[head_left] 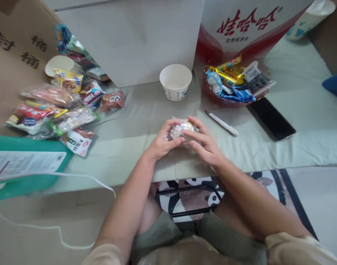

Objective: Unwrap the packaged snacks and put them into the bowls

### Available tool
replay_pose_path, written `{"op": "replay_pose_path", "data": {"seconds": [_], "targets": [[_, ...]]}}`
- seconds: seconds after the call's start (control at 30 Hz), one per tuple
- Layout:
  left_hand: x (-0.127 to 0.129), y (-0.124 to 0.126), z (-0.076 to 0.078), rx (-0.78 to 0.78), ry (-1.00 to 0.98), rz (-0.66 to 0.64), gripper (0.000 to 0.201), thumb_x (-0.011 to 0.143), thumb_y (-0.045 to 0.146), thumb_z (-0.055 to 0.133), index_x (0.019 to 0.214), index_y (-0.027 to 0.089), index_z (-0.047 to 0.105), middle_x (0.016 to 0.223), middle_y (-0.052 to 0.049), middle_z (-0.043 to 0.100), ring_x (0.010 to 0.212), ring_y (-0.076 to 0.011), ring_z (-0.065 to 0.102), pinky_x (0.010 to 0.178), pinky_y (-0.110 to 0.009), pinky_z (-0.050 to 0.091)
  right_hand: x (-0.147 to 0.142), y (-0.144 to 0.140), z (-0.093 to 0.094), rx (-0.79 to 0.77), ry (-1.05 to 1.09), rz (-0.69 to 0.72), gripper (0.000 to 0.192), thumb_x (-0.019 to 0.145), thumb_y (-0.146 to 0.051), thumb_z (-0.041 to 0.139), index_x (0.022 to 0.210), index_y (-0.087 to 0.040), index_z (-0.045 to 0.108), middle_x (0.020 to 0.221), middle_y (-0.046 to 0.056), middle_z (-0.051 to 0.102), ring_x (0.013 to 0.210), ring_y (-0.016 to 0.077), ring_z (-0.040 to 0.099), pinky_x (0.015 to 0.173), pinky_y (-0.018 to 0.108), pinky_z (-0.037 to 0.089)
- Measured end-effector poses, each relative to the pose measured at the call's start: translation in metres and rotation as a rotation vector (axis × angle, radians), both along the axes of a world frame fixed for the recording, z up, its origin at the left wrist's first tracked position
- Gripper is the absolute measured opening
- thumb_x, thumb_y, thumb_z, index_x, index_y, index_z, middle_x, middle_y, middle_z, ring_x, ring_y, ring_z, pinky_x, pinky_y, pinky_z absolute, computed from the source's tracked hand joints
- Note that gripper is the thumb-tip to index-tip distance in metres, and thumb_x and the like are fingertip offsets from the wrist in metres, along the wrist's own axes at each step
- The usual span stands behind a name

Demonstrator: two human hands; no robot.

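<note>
Both hands met at the table's near edge: my left hand (160, 142) and right hand (204, 144) pinched a clear-wrapped snack (182, 129) between them, fingertips pressed into the plastic. By my judgement the wrapper was not yet open. Beyond, a pen (222, 124) and phone (271, 118) lay right; an empty paper cup (175, 81) stood mid-table, a red bowl of sweets (212, 96) behind it, packets (52, 110) heaped far left.
</note>
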State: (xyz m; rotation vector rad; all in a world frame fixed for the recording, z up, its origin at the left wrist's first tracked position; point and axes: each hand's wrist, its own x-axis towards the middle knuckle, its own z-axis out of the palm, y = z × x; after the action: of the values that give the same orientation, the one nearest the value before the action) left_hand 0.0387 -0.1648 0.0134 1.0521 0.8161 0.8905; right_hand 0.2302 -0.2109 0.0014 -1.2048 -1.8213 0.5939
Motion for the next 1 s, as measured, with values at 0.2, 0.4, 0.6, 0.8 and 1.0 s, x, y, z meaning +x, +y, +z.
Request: {"op": "replay_pose_path", "data": {"seconds": [0.2, 0.4, 0.6, 0.8, 1.0], "targets": [[-0.009, 0.013, -0.013, 0.062, -0.123, 0.237, 0.043, 0.066, 0.048, 0.095, 0.086, 0.025, 0.064, 0.081, 0.005, 0.058, 0.068, -0.0069, 0.056, 0.062, -0.017, 0.050, 0.052, 0.011, -0.012, 0.060, -0.292, -0.547, 0.039, 0.087, -0.028, 0.056, 0.122, -0.015, 0.069, 0.120, 0.019, 0.069, 0.117, 0.0349, 0.062, 0.105, 0.057, 0.047], [-0.022, 0.020, -0.011, -0.037, -0.205, 0.424, 0.055, 0.060, 0.063, 0.091, 0.083, 0.025, 0.059, 0.079, 0.004, 0.058, 0.068, -0.0112, 0.062, 0.059, -0.023, 0.055, 0.076, 0.012, -0.030, -0.129, -0.596, -0.579, 0.036, 0.088, -0.030, 0.051, 0.112, -0.011, 0.070, 0.114, 0.024, 0.069, 0.106, 0.0373, 0.062, 0.094, 0.055, 0.049], [-0.022, 0.024, -0.017, 0.030, -0.128, 0.528, 0.052, 0.063, 0.057, 0.090, 0.074, 0.023, 0.052, 0.074, 0.004, 0.049, 0.062, -0.0093, 0.051, 0.056, -0.022, 0.048, 0.045, 0.007, -0.011, -0.108, -0.248, -0.537, 0.026, 0.092, -0.034, 0.053, 0.110, -0.020, 0.064, 0.101, 0.013, 0.071, 0.090, 0.0263, 0.067, 0.083, 0.043, 0.053], [-0.014, 0.021, -0.034, 0.405, 0.172, 0.499, 0.031, 0.081, 0.046, 0.082, 0.091, 0.026, 0.061, 0.088, 0.002, 0.054, 0.071, -0.0101, 0.049, 0.067, -0.023, 0.045, -0.033, -0.007, 0.002, -0.426, 0.597, -0.057, 0.036, 0.097, -0.060, 0.056, 0.109, -0.026, 0.054, 0.095, 0.003, 0.074, 0.072, 0.0141, 0.070, 0.068, 0.030, 0.057], [-0.005, 0.014, -0.044, 0.650, 0.311, 0.432, 0.040, 0.090, 0.045, 0.073, 0.120, 0.032, 0.050, 0.115, -0.003, 0.057, 0.090, -0.0143, 0.058, 0.082, -0.028, 0.051, -0.061, 0.002, 0.000, -0.618, 0.718, -0.084, 0.041, 0.089, -0.060, 0.064, 0.105, -0.023, 0.056, 0.086, 0.001, 0.073, 0.061, 0.0097, 0.064, 0.053, 0.023, 0.052]]}}
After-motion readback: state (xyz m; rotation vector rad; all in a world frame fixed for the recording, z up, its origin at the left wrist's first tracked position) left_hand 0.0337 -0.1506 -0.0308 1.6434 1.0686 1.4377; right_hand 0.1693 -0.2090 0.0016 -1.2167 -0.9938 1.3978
